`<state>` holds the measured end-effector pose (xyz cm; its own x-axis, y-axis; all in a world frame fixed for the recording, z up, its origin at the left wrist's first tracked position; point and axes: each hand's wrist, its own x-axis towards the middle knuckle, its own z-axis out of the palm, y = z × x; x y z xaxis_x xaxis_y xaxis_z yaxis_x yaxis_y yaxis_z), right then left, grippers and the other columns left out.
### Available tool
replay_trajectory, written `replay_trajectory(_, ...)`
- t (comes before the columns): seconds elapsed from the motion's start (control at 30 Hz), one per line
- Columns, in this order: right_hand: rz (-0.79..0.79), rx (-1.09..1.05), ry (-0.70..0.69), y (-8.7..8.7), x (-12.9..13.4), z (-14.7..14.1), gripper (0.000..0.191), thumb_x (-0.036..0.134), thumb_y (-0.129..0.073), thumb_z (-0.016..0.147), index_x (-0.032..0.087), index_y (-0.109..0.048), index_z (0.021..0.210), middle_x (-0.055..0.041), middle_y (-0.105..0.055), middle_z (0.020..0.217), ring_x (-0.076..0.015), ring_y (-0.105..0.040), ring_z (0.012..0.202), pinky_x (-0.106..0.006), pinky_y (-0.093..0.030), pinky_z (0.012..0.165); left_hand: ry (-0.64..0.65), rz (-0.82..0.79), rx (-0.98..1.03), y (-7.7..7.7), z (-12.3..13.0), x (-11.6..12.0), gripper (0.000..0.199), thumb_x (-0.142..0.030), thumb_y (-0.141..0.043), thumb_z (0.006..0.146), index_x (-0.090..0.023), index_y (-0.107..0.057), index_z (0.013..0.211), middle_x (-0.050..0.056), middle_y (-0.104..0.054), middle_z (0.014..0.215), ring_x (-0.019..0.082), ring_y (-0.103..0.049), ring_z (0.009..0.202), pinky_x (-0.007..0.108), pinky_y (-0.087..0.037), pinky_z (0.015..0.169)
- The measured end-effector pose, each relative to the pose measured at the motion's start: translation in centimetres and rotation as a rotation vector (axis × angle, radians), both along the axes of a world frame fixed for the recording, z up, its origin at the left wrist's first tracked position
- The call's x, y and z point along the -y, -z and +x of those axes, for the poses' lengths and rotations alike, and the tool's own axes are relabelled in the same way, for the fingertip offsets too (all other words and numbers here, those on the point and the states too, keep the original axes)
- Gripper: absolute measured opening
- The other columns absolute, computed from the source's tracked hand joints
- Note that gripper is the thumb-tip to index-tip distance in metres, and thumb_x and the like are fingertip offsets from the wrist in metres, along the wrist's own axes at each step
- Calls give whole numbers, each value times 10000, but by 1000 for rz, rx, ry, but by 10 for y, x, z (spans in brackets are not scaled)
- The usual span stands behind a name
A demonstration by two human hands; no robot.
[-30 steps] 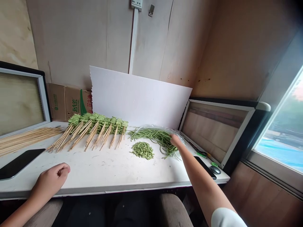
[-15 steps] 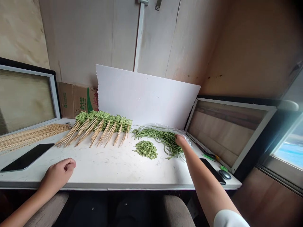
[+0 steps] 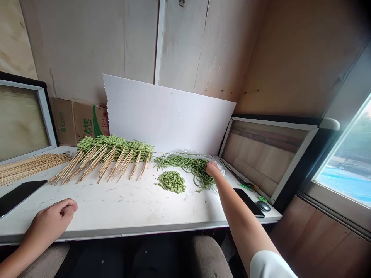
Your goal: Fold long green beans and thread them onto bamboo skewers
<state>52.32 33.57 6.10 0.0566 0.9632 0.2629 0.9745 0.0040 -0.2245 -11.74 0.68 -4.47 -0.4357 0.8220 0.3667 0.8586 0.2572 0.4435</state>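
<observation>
Over on the right half of the white, scuffed tabletop (image 3: 130, 202), the bare right hand (image 3: 213, 169) reaches into the long, slender green beans (image 3: 185, 163), which lie in a loose tangle on a crumpled clear plastic bag (image 3: 222, 166). Its fingers are bent down among the stalks and mostly hidden, so I cannot tell how tightly they close or whether they grip any. Just left of the tangle sits a low heap of short, cut green bean pieces (image 3: 172, 182). Farther left, a stacked row of green bean pieces on thin wooden skewers (image 3: 116, 148) has its bare stick ends pointing toward the front. The left hand (image 3: 55, 217) is at the front edge, fingers curled into a loose fist, with nothing visible in it. Near it lies a flat black slab with a glossy face (image 3: 20, 195); behind that spread loose, pale wooden sticks (image 3: 29, 168).
</observation>
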Motion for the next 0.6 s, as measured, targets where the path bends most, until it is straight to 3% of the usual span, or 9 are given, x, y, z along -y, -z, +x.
replay_trajectory(0.2, -93, 60, -18, -4, 0, 1, 211, 140, -559, 906, 166, -739, 1013, -190, -718, 1053, -288, -680, 1035, -354, -510, 862, 1, 8, 50, -9, 9, 3, 162, -314, -483, 798, -262, -637, 797, -3, -714, 792, 210, -585, 732, 242, -388, 679)
replay_trajectory(0.6, -63, 70, -23, -17, -6, 2, 383, 78, -509, 889, 141, -722, 1201, -192, -720, 1175, -277, -642, 1123, -334, -478, 932, -4, -10, 45, -14, 12, 5, 168, -294, -478, 808, -242, -638, 812, -7, -697, 766, 193, -580, 707, 227, -377, 665)
